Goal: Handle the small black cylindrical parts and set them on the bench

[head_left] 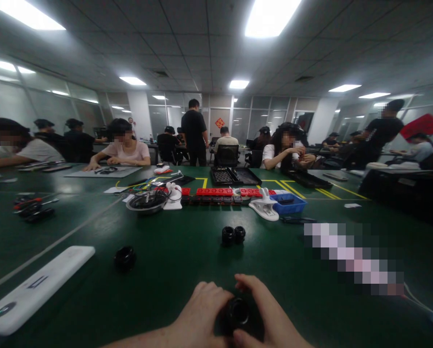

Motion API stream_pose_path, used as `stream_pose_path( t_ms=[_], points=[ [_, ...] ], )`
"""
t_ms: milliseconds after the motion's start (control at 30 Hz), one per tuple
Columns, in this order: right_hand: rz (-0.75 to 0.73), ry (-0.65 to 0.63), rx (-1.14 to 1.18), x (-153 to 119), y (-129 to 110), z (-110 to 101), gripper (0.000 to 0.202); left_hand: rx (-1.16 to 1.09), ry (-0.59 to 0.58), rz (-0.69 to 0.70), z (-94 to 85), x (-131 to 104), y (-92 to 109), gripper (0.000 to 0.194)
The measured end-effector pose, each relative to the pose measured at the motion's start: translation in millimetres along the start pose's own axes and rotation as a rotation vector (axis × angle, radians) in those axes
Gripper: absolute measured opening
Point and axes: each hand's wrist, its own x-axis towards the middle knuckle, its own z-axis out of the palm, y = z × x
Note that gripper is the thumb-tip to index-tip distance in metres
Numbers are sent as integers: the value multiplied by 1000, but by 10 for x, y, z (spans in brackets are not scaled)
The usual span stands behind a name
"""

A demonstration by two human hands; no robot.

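Note:
At the near edge of the green table, a glossy black round part with a hollow centre (pixel 239 311) sits between my two hands. My left hand (pixel 203 311) is closed against its left side, with the fingertips hidden. My right hand (pixel 269 314) curves around the right side, its thumb low against the part and its forefinger raised above it. Farther forward, two similar black round parts (pixel 232 235) stand close together. Another black round part (pixel 125 258) lies off to the left.
A long white case (pixel 42 287) lies at left. Ahead are red strips (pixel 219 192), white clamps (pixel 265 205), a blue bin (pixel 291 204), a dark round dish (pixel 147 200) and a black tray (pixel 234 175). Tools (pixel 33 208) lie farther left. Several people sit beyond.

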Motion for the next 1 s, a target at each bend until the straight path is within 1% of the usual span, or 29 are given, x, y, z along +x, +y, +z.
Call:
stream_pose_path(
  t_ms=[67, 100, 267, 367, 467, 533, 600, 700, 767, 833, 900, 1000],
  points=[
    [62, -1, -22, 8, -8, 7, 59, 5, 1, 2, -4, 0, 9, 33],
    [70, -1, -23, 9, -4, 13, 57, 11, 0, 0, -3, 2, 11, 32],
    [-42, 35, 23, -8, 33, 24, 50, 31, 10, -4, 15, 9, -5, 31],
    [-66, 27, 19, -11, 31, 10, 54, 24, 5, 8, 12, 10, -12, 32],
    [-23, 31, 13, -7, 44, 21, 61, 15, 3, 5, 3, 13, -15, 33],
    [17, 25, 18, -5, 75, 48, 61, 25, 9, 3, 5, 16, -20, 33],
    [27, 30, 39, -6, 115, 80, 60, 37, 11, 7, 15, 18, -29, 34],
    [-44, 43, 84, -14, 151, 101, 60, 43, 13, -1, 25, 15, -32, 33],
    [-95, 19, 93, -23, 140, 87, 59, 38, 19, -10, 18, 9, -21, 33],
    [-104, -17, 66, -32, 107, 59, 60, 21, 27, -8, 1, 2, -3, 35],
    [-82, -21, 27, -36, 72, 35, 64, -7, 32, 2, -16, -3, 12, 36],
    [-21, 40, -5, -33, 57, 38, 67, -36, 38, 19, -16, -6, 15, 36]
  ],
)
